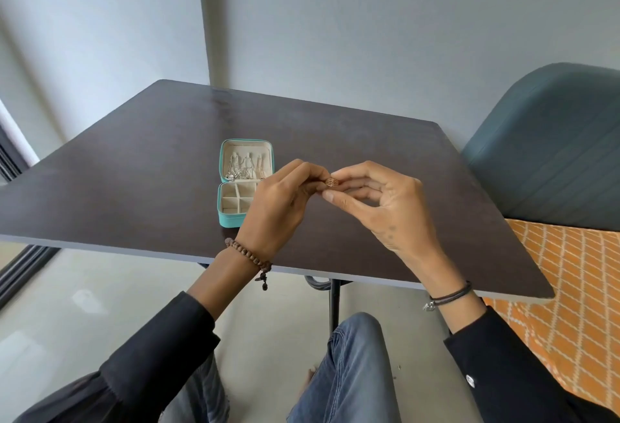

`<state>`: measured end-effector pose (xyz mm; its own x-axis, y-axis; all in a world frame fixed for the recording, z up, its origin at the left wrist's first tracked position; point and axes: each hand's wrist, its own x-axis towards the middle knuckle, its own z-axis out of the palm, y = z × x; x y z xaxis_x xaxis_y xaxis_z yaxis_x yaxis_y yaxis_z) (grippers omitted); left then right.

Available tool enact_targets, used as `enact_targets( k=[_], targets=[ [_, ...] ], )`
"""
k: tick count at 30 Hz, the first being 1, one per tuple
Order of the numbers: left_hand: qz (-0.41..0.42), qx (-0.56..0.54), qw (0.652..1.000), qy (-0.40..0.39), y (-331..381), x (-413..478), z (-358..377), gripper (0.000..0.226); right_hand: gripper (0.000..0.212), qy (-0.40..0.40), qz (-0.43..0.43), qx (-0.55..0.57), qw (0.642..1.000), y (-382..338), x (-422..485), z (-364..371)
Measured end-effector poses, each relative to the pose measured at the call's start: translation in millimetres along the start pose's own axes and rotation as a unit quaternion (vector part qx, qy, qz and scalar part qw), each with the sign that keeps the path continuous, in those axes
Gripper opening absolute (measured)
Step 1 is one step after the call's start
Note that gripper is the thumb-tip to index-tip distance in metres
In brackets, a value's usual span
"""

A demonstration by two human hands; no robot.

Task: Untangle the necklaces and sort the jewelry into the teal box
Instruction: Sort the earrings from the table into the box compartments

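Table (pixel 134 187) bears teal box (pixel 225 219) behind left hand (pixel 278 204) pinching gold piece (pixel 332 182).

Dressed in black long sleeves (pixel 161 349) and faded blue jeans (pixel 352 372), with a small pale button (pixel 470 380) on the right sleeve (pixel 510 355). Wears a brown wooden bead bracelet (pixel 250 255) on the left wrist and a thin black cord bracelet (pixel 451 295) with a silver charm (pixel 428 306) on the right.
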<state>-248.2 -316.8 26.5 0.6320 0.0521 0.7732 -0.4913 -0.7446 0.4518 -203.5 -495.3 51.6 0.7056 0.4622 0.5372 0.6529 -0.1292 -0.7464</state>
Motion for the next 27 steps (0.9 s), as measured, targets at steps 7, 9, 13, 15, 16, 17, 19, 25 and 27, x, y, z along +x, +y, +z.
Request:
enact_targets(
  k=[7, 9, 13, 15, 16, 17, 19, 25, 27],
  targets=[
    [0.019, 0.010, 1.000, 0.014, -11.6, -4.2, -15.1, 0.009, 0.022, -0.010, -0.035, -0.028, 0.999, -5.0, 6.5, 11.7],
    [0.013, 0.009, 1.000, 0.007, -15.5, -7.0, -19.9, 0.009, 0.020, -0.017, -0.051, -0.054, 0.997, -5.0, 9.1, 15.9],
    [0.008, 0.034, 0.999, -0.013, -26.0, -16.0, -31.0, 0.010, 0.016, -0.043, -0.087, -0.108, 0.989, -5.1, 15.7, 26.9],
    [-0.020, 0.034, 0.999, -0.024, -32.4, -21.1, -36.0, 0.011, 0.013, -0.065, -0.100, -0.130, 0.984, -3.3, 21.8, 34.1],
    [-0.039, 0.033, 0.998, -0.029, -35.7, -23.4, -38.7, 0.011, 0.012, -0.078, -0.103, -0.138, 0.982, -1.5, 25.4, 38.3],
    [-0.059, 0.039, 0.997, -0.033, -38.5, -25.5, -40.9, 0.010, 0.011, -0.090, -0.102, -0.143, 0.980, 1.1, 28.5, 42.3],
    [-0.096, 0.080, 0.992, -0.035, -45.6, -30.9, -47.0, 0.008, 0.010, -0.104, -0.090, -0.142, 0.980, 8.0, 34.2, 50.8],
    [-0.210, 0.156, 0.965, -0.011, -71.2, -53.6, -56.0, 0.018, 0.010, -0.106, -0.008, -0.124, 0.987, 26.8, 42.6, 62.7],
    [-0.233, 0.131, 0.963, -0.018, -79.3, -60.2, -55.0, 0.023, 0.009, -0.114, -0.005, -0.143, 0.983, 29.4, 41.4, 65.4]
  ],
)
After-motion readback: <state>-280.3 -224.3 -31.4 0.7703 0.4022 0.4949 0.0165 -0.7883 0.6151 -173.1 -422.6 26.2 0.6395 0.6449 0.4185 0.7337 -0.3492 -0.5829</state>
